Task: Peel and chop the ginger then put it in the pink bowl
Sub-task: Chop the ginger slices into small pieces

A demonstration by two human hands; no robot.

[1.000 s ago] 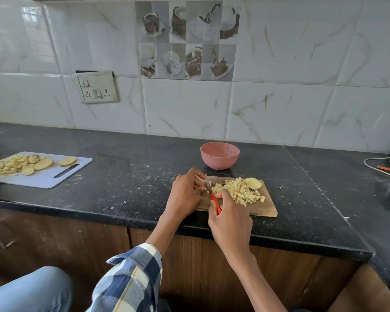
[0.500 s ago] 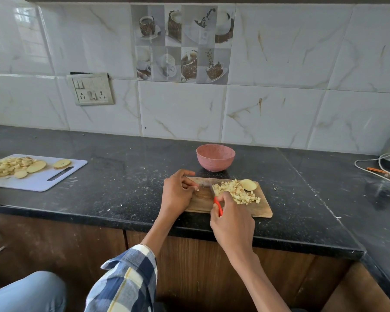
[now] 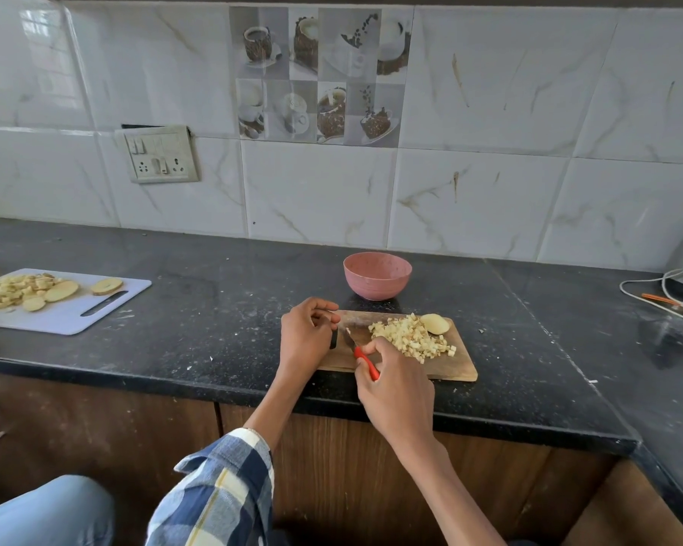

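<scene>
R hand [image 3: 397, 382] is wrapped round the red handle of a small knife [image 3: 359, 352], thumb on top near the blade, so grip = closed on the handle w/ fingers curled under. Blade tip points up-left, lying low over the bare near-left part of the wooden board [image 3: 456, 370]; prob. held there because the bare patch is the working spot, w/ cut bits pushed aside. Wrist sits over the board's front edge, forearm running back down-right to the body.

L hand [image 3: 306, 338] is at the board's left end, fingers curled in w/ thumb and forefinger close together. Can't tell if it pinches a small bit of ginger or nothing; something dark shows just under the fingers, unclear. Judged: it steadies the board or feeds a piece to the blade. Its arm comes up from a checked sleeve [image 3: 221, 490].

Chopped ginger [image 3: 413, 336] is heaped on the board's far-right part, just right of the blade, w/ one uncut peeled chunk [image 3: 434, 324] touching the heap's far side. Heap kept off the cutting patch, close to the pink bowl [image 3: 377, 275], which stands just behind the board, looks empty; handy for the transfer. So chopping nearly done, one chunk left, transfer not yet begun.

Well left of the board: a white board [image 3: 62, 315] w/ slices and bits. Far right: a cable [image 3: 647, 293].
</scene>
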